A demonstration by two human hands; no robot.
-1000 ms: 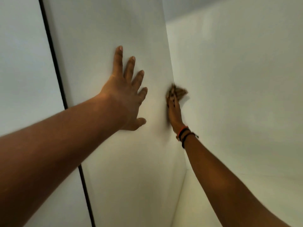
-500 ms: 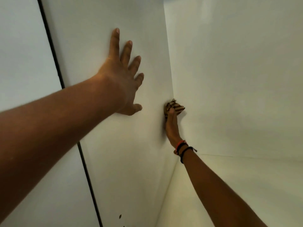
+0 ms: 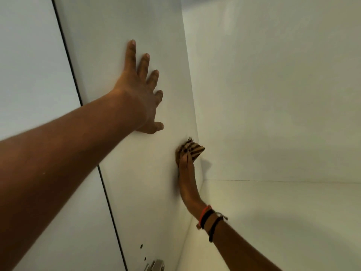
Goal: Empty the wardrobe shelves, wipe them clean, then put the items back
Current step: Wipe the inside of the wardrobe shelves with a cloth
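Wardrobe interior, white all over; the shelf (image 3: 273,222) I'm working at sits low R, a matte white board w/ soft light on it. Nearest to me, both bare forearms reach in, L one big across the lower-L of view. At the bottom edge there's a metal hinge plate (image 3: 156,266) fixed to the side panel (image 3: 136,192), w/ two small drill holes (image 3: 141,246) just above it. A thin black gap (image 3: 109,202) runs up the panel's front edge, splitting it from the pale outer panel (image 3: 29,65) on the L.

R wrist wears wristbands (image 3: 208,220), orange and black. Further in, my R hand (image 3: 186,173) holds a bunched striped cloth (image 3: 192,149), fingers laid over it, pressing it onto the side panel just beside the rear corner. Thumb hidden.

Higher up, my L hand (image 3: 140,102) lies flat on the same panel, fingers wide and straight, holding nothing, well apart from the cloth.

Farthest: back panel (image 3: 273,94), meeting the side panel along a vertical corner seam and the shelf along a fine straight seam. Open shelf surface runs R of my R forearm; the side panel goes on upward past my L fingertips.
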